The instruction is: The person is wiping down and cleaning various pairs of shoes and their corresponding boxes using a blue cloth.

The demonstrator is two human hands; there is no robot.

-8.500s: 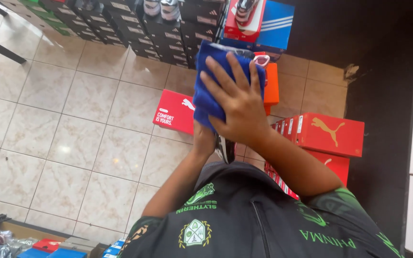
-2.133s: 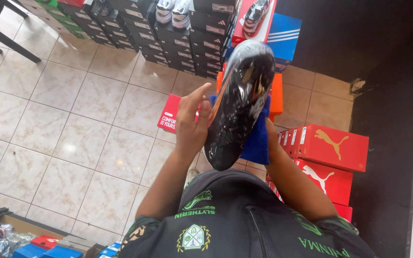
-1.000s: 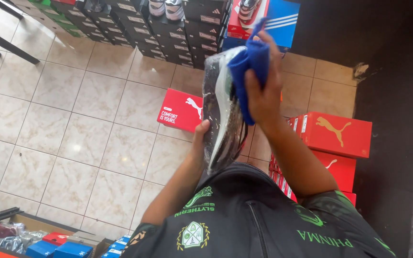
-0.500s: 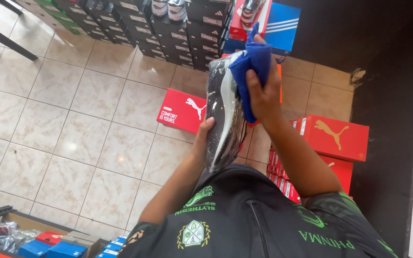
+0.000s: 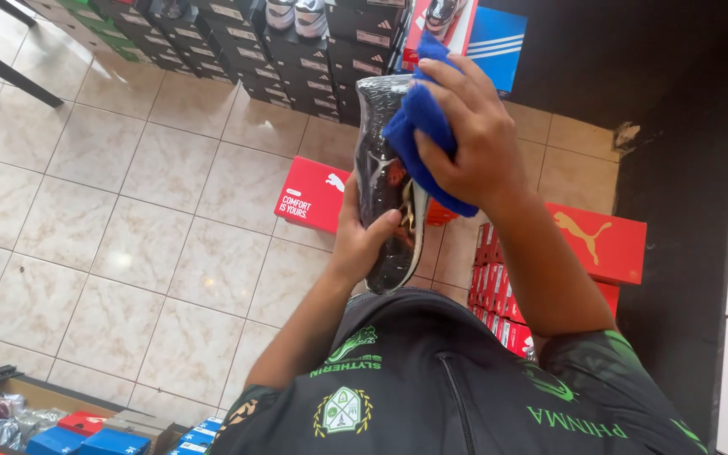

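Head view, looking down over a dark shirt (image 5: 431, 388) with green print. Left hand (image 5: 362, 232) closed around the lower part of a black shoe (image 5: 383, 181) wrapped in clear plastic, thumb across the front, other fingers behind and not visible. Shoe held upright, above the tiled floor (image 5: 128, 227), just in front of the chest. Right hand (image 5: 473, 139) curled around a blue cloth (image 5: 421, 135), fingers bent over it, pressing the cloth against the right side of the upper part of the shoe. Cloth touching the shoe, partly hanging below the palm.

Behind the shoe, lower down on the floor, a red shoebox (image 5: 313, 194) lying flat, partly hidden by the left hand. To the right of the shoe, a stack of red boxes (image 5: 587, 244) near the dark wall. Above the shoe, rows of black shoeboxes (image 5: 297, 59) with sneakers on top, and a blue box (image 5: 495, 42) beside them. Far to the lower left of the shoe, small blue and red boxes (image 5: 86, 434) in a carton.
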